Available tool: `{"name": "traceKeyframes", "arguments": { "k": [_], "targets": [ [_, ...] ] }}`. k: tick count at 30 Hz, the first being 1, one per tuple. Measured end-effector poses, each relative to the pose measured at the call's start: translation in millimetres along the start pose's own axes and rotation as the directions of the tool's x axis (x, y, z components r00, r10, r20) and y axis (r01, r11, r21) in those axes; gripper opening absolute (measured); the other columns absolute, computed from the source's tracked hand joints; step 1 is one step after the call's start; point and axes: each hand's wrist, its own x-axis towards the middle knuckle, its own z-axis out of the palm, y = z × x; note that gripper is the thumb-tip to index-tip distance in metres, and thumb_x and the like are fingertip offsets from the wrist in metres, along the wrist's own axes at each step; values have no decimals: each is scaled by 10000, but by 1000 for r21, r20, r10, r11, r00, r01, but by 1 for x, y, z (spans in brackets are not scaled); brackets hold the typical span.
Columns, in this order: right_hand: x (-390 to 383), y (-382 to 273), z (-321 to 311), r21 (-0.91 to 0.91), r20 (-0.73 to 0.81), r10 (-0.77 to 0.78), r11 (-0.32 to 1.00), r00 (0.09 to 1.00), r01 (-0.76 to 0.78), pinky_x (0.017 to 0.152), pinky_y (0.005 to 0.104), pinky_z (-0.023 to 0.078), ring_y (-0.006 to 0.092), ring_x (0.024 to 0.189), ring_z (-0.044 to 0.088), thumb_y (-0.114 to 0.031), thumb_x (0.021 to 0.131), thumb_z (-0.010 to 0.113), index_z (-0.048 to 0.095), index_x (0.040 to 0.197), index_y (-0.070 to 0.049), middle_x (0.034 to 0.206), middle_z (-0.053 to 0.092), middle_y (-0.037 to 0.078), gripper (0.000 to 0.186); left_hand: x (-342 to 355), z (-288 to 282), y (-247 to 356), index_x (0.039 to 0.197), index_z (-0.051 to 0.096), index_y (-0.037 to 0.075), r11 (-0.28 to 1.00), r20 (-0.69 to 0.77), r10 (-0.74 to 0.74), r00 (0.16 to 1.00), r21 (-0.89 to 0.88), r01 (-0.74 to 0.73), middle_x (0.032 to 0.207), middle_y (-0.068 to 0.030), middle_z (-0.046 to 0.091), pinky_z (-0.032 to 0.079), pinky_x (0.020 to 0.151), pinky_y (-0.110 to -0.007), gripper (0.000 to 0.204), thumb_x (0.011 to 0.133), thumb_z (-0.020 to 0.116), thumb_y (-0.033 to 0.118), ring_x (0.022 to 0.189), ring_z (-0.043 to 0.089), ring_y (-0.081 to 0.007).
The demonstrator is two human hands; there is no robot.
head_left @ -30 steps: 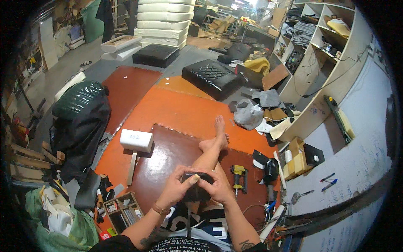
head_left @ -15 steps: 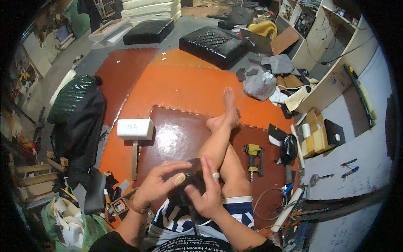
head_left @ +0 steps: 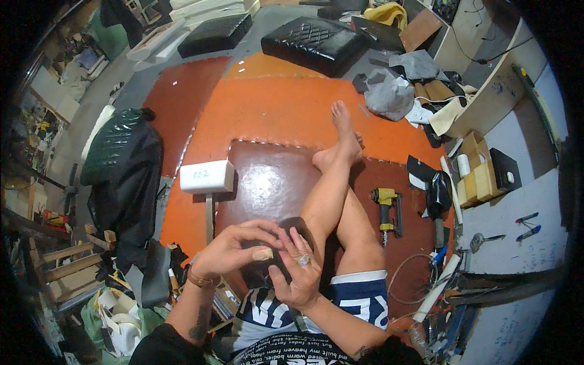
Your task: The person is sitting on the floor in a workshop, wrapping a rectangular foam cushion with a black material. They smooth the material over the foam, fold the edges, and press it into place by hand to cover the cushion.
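dark pad [head_left: 257, 277] was down between both hands, just above the lap, so nearer the person than the white block [head_left: 207, 177] and off to its right. the left hand [head_left: 240, 246] was the one closer to the block, fingers bent over the top of the pad and thumb held well apart from them, kinda half open. the right hand [head_left: 298, 274] was farther to the right of the block, fingers mostly straight and leaning over the pad, thumb spread out, ring on one finger. fingertips of both hands nearly met over the pad's upper part. couldn't tell if either hand really had a grip on it or was just resting against it, since the fingers hid too much.

the block itself lay on the mats with a stick [head_left: 210, 219] running from it toward the person. right of the block there was a shiny brown mat [head_left: 258, 176], then the person's crossed legs [head_left: 328, 194], then a yellow and black nail gun [head_left: 387, 213] past those. left of the block sat a heap of black cloth [head_left: 128, 182] with a green shiny bundle [head_left: 109, 146] on it. way beyond the block were two black cushions, a quilted one [head_left: 313, 44] off to the right and a plainer one [head_left: 216, 34] pretty much straight past it.
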Motion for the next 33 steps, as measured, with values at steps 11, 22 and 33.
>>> {"name": "traceKeyframes", "arguments": {
  "k": [11, 22, 33],
  "targets": [
    [-3, 9, 5, -56, -31, -74, 996, 997, 73, 1166, 565, 422, 509, 1386, 550, -363, 1010, 681, 565, 1476, 58, 1452, 634, 253, 639, 10, 7, -5, 1209, 781, 6, 982, -74, 161, 984, 110, -153, 1288, -152, 752, 431, 1191, -456, 349, 916, 823, 190, 1296, 655, -289],
    [-3, -30, -24, -47, -34, 336, 940, 941, -338, 1219, 571, 337, 468, 1417, 503, -364, 837, 872, 506, 1488, 84, 1507, 528, 306, 871, -9, 55, -22, 1389, 653, -5, 955, -381, 111, 918, -213, -204, 1444, -141, 658, 465, 1160, -395, 453, 1085, 646, 330, 1330, 609, -229],
    [2, -12, -28, 198, 5, 537, 826, 844, -527, 1179, 479, 428, 412, 1382, 575, -310, 903, 842, 533, 1484, 67, 1482, 587, 292, 758, 8, 73, -27, 1473, 565, 6, 981, -390, 129, 912, -82, -174, 1495, -137, 615, 493, 1118, -360, 517, 1066, 683, 303, 1287, 623, -194]
  ]
}}
